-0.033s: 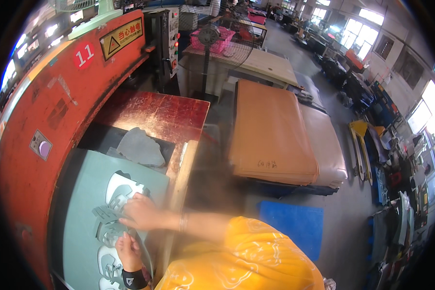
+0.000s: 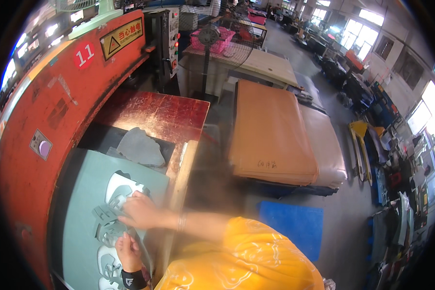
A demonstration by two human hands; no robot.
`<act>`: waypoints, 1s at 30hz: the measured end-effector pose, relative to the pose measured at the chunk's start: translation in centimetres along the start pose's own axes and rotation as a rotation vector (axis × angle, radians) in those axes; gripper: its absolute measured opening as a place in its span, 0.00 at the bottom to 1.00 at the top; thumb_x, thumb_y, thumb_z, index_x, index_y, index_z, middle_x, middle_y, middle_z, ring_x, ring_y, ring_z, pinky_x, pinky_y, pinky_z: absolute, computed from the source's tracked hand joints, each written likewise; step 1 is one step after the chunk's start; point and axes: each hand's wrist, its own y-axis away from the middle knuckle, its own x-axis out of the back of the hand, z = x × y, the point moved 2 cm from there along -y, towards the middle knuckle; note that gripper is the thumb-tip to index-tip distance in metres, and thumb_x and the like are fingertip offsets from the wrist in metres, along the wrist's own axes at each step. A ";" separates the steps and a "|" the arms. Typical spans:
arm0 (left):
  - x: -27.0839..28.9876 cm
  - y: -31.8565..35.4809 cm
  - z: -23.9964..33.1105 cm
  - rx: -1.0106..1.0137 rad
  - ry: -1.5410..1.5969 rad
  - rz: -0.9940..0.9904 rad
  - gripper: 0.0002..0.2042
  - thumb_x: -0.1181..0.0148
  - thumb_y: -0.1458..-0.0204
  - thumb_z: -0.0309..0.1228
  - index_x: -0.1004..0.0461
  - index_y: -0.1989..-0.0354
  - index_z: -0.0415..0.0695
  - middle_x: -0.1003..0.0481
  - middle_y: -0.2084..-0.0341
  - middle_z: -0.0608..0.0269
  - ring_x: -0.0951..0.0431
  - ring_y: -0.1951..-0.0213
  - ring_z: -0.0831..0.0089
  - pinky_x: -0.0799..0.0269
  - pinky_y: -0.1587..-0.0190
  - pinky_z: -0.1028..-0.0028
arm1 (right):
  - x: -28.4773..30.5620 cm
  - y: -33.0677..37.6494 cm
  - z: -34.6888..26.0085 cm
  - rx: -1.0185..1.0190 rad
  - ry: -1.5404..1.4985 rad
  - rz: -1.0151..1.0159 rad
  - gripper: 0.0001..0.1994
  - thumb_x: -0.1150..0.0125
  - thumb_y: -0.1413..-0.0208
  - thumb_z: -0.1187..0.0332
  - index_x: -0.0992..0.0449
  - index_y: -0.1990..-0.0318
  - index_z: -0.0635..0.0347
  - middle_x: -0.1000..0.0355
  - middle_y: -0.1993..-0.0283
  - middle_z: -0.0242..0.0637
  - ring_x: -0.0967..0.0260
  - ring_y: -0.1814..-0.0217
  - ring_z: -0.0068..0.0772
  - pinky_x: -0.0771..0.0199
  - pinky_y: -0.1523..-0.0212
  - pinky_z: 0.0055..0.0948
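the step in hand looks like lifting cut pieces out of the grey-green sheet (image 2: pixel 82 203) that lies on the bed of the red press (image 2: pixel 43 106), at the near left. to do it well, i judge the person should press the sheet flat with one hand and peel each piece slowly with the other, so thin bridges do not tear and the sheet does not drag out of place.

the right hand (image 2: pixel 139 212) reaches across from the right and lies on the sheet, fingers curled down onto a grey cut piece (image 2: pixel 106 212); it seems to pinch the edge, though the grip itself is hidden under the knuckles. the left hand (image 2: pixel 128 251), with a black wristband, sits nearer, its fingers bent onto the sheet just beside the white cut-outs (image 2: pixel 112 191); whether it grips or only presses i cannot tell.

a loose grey scrap (image 2: pixel 139 147) lies farther on. to the right, well apart, stands a stack of tan boards (image 2: pixel 270 130).
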 end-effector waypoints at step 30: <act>1.0 1.7 2.0 0.127 0.079 -0.136 0.17 0.54 0.41 0.43 0.30 0.57 0.40 0.25 0.64 0.62 0.24 0.65 0.77 0.28 0.64 0.78 | 1.0 2.9 -2.9 -0.214 -0.530 -0.068 0.10 0.41 0.50 0.67 0.27 0.68 0.66 0.32 0.70 0.43 0.34 0.66 0.42 0.34 0.63 0.33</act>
